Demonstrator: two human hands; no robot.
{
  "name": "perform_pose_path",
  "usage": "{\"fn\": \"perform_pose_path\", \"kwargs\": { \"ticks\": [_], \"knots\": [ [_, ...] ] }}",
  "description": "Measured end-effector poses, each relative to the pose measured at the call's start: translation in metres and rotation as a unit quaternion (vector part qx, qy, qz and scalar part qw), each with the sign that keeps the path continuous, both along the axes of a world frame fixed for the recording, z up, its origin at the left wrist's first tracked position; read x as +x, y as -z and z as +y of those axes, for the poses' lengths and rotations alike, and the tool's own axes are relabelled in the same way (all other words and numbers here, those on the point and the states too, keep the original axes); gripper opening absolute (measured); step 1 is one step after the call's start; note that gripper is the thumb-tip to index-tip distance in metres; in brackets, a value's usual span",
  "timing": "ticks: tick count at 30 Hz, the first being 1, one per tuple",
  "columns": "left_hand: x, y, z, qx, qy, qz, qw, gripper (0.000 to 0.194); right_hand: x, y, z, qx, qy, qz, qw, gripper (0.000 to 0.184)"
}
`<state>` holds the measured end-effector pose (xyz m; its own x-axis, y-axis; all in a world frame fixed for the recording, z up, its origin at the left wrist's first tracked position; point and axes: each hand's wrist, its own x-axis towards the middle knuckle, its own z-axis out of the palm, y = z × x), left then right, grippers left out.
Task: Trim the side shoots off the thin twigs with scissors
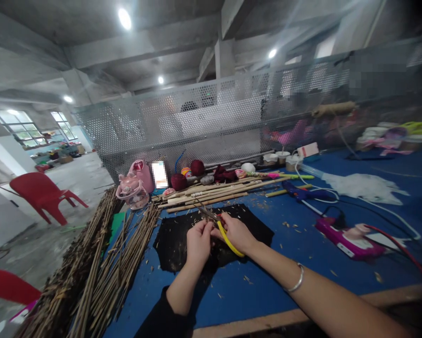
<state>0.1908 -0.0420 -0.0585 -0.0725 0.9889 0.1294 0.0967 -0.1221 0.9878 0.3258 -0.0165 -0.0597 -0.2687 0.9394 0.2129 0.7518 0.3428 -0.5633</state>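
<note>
My right hand point(239, 234) is closed around a pair of yellow-handled scissors point(226, 238), whose dark blades point up and to the left. Close beside it, my left hand point(198, 243) has its thumb and fingers pinched together near the blades. Whatever it holds is too small or hidden to make out. Both hands are over a black cloth point(172, 237) strewn with pale chips. Beyond the cloth lies a row of pale sticks point(204, 193). Left of it, a bundle of thin brown twigs point(126, 263) lies along the table.
A glue gun point(295, 191) and a purple power strip point(350, 239) with cords are on the right of the blue table point(267, 291). Yarn balls point(197, 167), a lit phone point(159, 174) and a pink basket point(135, 197) line the back, before a perforated metal screen point(197, 126).
</note>
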Motion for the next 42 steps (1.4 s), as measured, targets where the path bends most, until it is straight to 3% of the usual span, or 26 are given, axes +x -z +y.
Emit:
{"fn": "perform_pose_path", "kwargs": {
  "ticks": [6,24,34,42],
  "knots": [
    [0.002,-0.001,-0.001,-0.008,0.033,-0.027,0.999,0.031,0.001,0.003,0.001,0.029,-0.024,0.034,0.999,0.041],
    [0.003,-0.003,-0.003,-0.002,-0.015,-0.01,1.0,0.032,0.001,-0.001,0.003,0.012,-0.014,0.006,1.0,0.037],
    [0.002,-0.007,-0.002,0.009,-0.051,-0.045,0.998,0.021,-0.001,-0.004,-0.002,0.076,-0.022,-0.041,0.996,0.046],
    [0.001,-0.005,-0.002,0.036,-0.062,-0.013,0.997,0.02,-0.001,-0.003,-0.001,0.068,-0.025,-0.049,0.996,0.048]
  ]
}}
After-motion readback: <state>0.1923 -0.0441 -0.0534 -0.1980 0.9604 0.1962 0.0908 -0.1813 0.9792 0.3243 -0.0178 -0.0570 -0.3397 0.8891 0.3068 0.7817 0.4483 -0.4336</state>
